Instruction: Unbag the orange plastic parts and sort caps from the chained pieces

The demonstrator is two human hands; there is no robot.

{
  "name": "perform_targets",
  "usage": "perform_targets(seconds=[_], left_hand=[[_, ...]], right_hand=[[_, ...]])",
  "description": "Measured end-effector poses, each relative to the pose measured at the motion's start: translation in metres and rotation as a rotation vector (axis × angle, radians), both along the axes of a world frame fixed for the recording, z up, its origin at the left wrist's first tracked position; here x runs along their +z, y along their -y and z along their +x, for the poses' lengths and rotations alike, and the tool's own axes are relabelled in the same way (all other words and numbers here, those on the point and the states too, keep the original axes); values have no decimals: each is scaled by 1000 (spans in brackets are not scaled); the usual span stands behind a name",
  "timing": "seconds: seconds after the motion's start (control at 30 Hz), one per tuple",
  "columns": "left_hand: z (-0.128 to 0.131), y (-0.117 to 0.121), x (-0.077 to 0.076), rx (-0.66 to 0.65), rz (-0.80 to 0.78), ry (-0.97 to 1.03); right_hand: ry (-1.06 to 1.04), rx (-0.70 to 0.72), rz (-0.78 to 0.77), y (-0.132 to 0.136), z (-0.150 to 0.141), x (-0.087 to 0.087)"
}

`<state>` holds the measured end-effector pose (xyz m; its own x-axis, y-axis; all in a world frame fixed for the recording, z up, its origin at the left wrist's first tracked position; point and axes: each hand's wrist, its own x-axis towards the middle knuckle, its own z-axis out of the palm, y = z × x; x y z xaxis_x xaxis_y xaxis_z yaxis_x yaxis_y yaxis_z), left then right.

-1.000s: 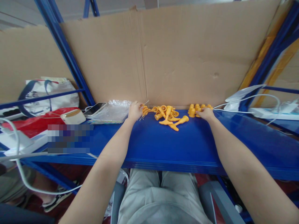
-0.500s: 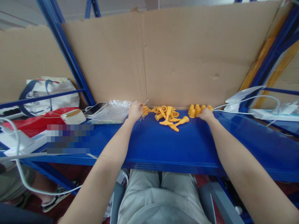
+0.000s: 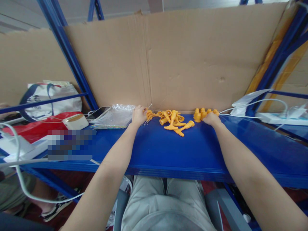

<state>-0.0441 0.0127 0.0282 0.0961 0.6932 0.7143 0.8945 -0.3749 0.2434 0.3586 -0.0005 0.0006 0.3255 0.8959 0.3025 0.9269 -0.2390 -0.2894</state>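
Observation:
At the back left of the blue shelf, my left hand is closed at a cluster of yellow-handled corkscrews, whose metal spirals stick out beyond it. Its fingertips are partly hidden. My right hand curls against a row of yellow knobbed sleeves standing upright at the back right; the hand covers part of them. Between both hands lies a loose pile of yellow plastic parts, some T-shaped and some hollow tubes. One T-shaped piece with a tube end lies toward the front.
A cardboard panel rises behind the blue shelf. Clear plastic bags and a phone lie to the left, near a white box. White cables and a power strip are at right. Another person's leg shows lower left.
Both hands stay in practically the same places, and the yellow parts have not visibly moved. The view has shifted very slightly. Part of another person's hand now shows at the far left.

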Motion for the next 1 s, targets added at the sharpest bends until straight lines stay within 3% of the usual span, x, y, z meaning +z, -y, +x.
perform_targets(seconds=[0.07,0.17,0.37,0.63,1.0], left_hand=[[0,0,0,8,-5,-13],[0,0,0,12,-10,-30],[0,2,0,48,-16,-43],[2,5,2,155,-96,-24],[-2,5,2,200,-177,8]], right_hand=[[-104,-5,-158,4,-8,6],[-211,110,-282,9,-16,13],[-269,323,-232,14,-17,14],[-288,307,-176,10,-14,7],[-204,312,-169,3,-13,2]])
